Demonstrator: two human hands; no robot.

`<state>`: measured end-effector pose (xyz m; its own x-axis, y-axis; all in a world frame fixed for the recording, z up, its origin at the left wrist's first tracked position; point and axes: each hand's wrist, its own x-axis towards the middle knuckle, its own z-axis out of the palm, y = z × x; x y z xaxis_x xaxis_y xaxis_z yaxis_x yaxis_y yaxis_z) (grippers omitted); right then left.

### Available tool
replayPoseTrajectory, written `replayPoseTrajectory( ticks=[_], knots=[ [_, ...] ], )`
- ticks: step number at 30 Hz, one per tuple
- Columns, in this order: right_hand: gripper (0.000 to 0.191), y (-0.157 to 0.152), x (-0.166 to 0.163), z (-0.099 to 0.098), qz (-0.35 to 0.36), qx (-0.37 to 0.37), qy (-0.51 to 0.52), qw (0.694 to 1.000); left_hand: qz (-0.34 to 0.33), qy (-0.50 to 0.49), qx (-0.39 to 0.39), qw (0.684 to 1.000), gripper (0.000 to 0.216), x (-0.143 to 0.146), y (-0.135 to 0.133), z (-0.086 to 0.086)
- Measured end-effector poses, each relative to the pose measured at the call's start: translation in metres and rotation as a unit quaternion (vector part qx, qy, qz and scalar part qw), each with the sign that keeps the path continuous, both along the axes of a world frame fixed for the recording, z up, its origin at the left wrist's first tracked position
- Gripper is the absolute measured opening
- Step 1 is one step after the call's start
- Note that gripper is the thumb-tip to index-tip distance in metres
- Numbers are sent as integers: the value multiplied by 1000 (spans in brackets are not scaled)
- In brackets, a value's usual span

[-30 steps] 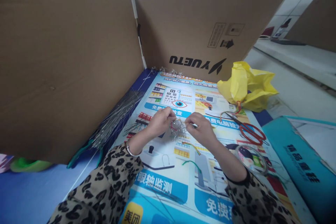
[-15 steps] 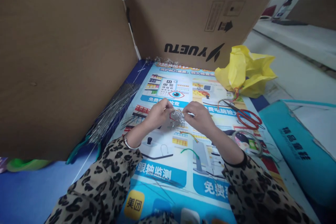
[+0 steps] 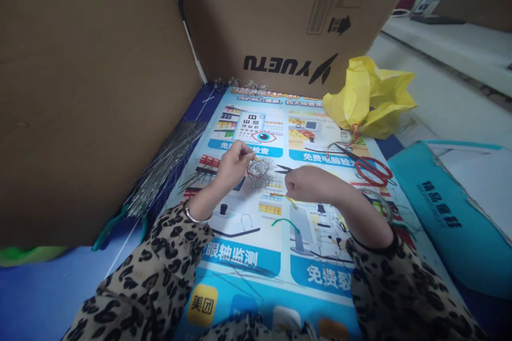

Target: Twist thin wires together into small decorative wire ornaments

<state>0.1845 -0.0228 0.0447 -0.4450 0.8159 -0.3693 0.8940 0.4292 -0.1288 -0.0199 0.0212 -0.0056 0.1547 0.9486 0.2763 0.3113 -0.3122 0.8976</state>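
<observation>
My left hand (image 3: 234, 162) is closed in a pinch on a small bundle of clear beads on thin wire (image 3: 261, 169), held just above a printed poster (image 3: 256, 234). My right hand (image 3: 306, 186) is closed in a loose fist a little to the right of the bundle, apart from it; what it holds, if anything, I cannot make out. Short coloured wire pieces (image 3: 285, 222) lie on the poster below the hands. Both arms wear leopard-print sleeves, and a silver bangle sits on my left wrist.
Tall cardboard walls (image 3: 92, 74) stand at the left and back. A sheaf of thin metal wires (image 3: 166, 165) lies along the left wall. A yellow plastic bag (image 3: 370, 98), red-handled scissors (image 3: 370, 168), a tape roll (image 3: 378, 205) and a teal box (image 3: 452, 213) lie to the right.
My right hand has pulled away from the bead bundle, down and to the right, and closed into a fist. The left hand still holds the bundle. The camera has tilted down.
</observation>
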Motion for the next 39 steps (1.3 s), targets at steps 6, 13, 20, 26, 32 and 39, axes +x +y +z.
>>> replayPoseTrajectory(
  ticks=[6, 13, 20, 26, 32, 39],
  knots=[
    [14, -3, -11, -1, 14, -40, -55, 998, 7, -34, -21, 999, 6, 1, 1, -2],
    [19, -6, -18, -6, 23, -25, -55, 998, 5, -69, -43, 997, 7, 3, -1, 2],
    [15, -6, -12, -10, 35, 1, -40, 999, -7, -114, -52, 992, 9, 6, -2, -1],
    [12, 2, 9, -16, 45, -1, 72, 996, 21, -159, -39, 986, 6, 10, -7, -2],
    [13, 5, 10, -13, 64, -28, 78, 994, -4, -187, -52, 981, 10, 15, -13, 0],
    [14, -15, -5, 7, 39, 4, -54, 998, -15, -114, -31, 993, 10, 14, -13, 0]
  ],
)
